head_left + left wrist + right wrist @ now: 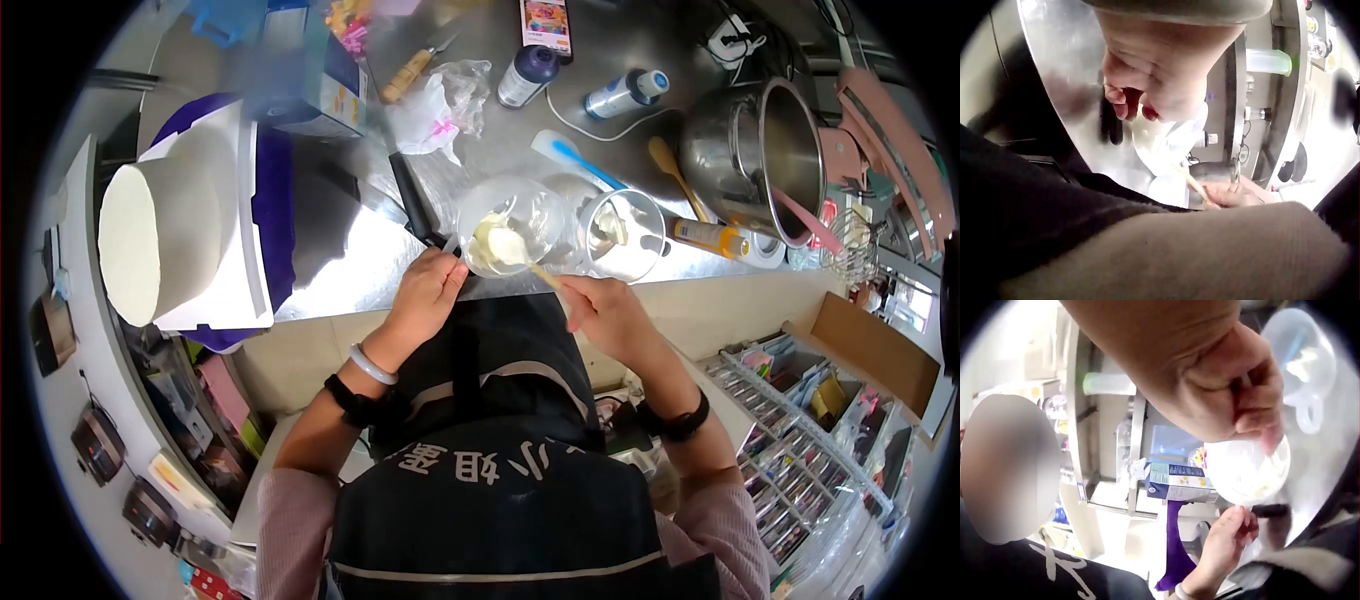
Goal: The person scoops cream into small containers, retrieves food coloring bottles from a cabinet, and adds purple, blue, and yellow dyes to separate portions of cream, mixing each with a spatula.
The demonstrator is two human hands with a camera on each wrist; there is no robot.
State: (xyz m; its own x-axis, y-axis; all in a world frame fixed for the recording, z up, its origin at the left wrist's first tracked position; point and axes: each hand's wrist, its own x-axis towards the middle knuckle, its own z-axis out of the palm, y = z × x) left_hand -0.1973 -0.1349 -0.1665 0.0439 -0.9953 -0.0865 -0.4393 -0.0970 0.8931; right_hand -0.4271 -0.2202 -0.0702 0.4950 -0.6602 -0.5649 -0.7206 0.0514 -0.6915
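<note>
A clear plastic bowl (535, 205) holding pale yellow-white cream (497, 240) stands near the table's front edge. At its lower left side my left hand (432, 288) grips the bowl's handle. My right hand (608, 312) holds the pale wooden-coloured handle of a spatula (545, 277), whose head lies in the cream. Close to the right stands a second clear bowl (657, 222) with white cream inside. A black-handled knife (410, 195) lies just beyond the left hand. In the right wrist view, my right hand (1244, 394) hangs over the cream bowl.
At left, a tall white cake (190, 215) stands by a white board over purple material (280, 210). Behind are a plastic bag (440, 110), two bottles (527, 78) and a phone (546, 25). Rightward lie a blue spatula (580, 160), an orange-labelled bottle (708, 237) and a steel mixing bowl (715, 140).
</note>
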